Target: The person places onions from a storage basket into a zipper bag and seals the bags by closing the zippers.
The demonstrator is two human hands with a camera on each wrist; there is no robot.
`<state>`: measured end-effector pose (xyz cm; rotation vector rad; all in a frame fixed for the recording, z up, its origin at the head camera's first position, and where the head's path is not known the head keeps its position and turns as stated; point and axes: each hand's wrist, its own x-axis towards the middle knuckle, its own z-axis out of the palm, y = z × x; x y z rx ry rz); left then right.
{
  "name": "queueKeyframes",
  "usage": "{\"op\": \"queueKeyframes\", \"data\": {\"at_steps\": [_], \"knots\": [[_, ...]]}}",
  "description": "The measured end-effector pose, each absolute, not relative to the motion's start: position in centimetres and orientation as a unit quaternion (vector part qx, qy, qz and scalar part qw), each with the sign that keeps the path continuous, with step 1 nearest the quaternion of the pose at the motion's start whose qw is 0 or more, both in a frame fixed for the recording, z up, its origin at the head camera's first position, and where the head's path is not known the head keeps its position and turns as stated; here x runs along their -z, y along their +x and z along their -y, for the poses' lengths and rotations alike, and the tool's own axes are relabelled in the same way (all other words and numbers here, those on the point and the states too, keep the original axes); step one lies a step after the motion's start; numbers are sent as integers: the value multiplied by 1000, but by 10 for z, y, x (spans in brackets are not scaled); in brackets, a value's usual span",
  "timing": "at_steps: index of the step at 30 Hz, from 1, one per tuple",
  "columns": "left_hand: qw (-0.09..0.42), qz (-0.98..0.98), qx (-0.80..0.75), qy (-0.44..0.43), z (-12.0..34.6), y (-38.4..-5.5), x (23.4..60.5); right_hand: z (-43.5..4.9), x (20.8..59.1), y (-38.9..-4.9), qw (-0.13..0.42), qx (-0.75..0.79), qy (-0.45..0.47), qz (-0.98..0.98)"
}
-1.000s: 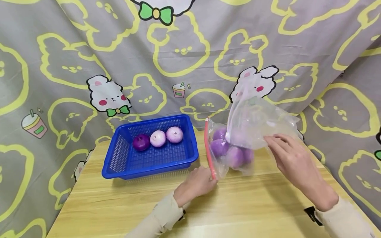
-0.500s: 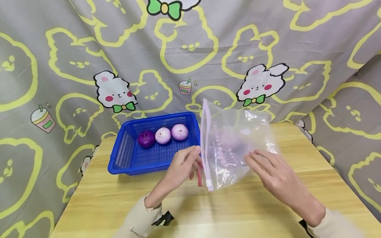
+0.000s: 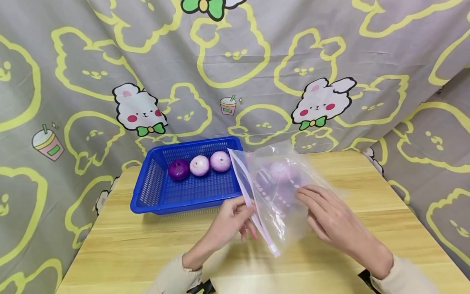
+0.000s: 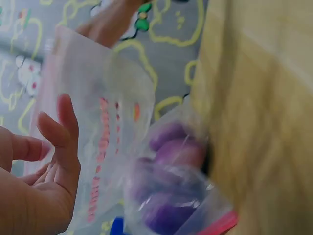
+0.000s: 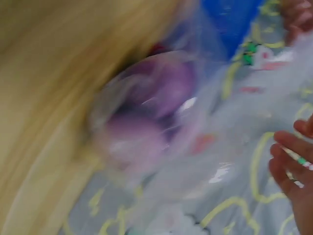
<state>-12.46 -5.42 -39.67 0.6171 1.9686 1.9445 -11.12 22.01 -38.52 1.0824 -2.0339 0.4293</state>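
Note:
A clear zip bag [image 3: 271, 216] with a pale pink zip edge is held tilted above the table. My left hand [image 3: 224, 224] pinches its zip edge near the middle. My right hand [image 3: 338, 220] grips the bag's opposite side, fingers over the film. Behind and below it, a second clear bag [image 4: 193, 196] with a red zip strip [image 4: 222, 224] holds several purple onions [image 4: 168, 213]. Those onions show only dimly through the held bag in the head view and are blurred in the right wrist view.
A blue plastic basket [image 3: 158, 208] stands at the left back of the wooden table [image 3: 147, 253]. Inside lie three onions, one dark purple [image 3: 178, 169] and two paler [image 3: 220, 161]. A patterned curtain [image 3: 249, 49] hangs behind the table.
The pink-zip bag has come left and down from its raised spot over the onion bag. My left hand has left the red strip and moved onto the pink zip edge.

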Motion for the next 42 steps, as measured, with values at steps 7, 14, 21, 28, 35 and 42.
{"op": "queueKeyframes", "data": {"at_steps": [7, 14, 21, 28, 35, 42], "knots": [[126, -719, -643, 231, 31, -98, 395, -172, 367, -85, 296, -179, 334, 877], [42, -727, -649, 218, 31, -88, 391, -160, 368, -76, 323, -160, 301, 883], [-228, -792, -461, 329, 40, -92, 399, -171, 357, -70, 343, -130, 274, 889], [-290, -857, -276, 324, 48, -99, 399, -192, 342, -64, 379, -130, 200, 894], [-270, -853, -284, 344, 46, -101, 397, -196, 339, -56, 322, -162, 142, 922], [-270, -823, -290, 406, 30, -96, 398, -185, 352, -57, 201, -153, 182, 950]]}}
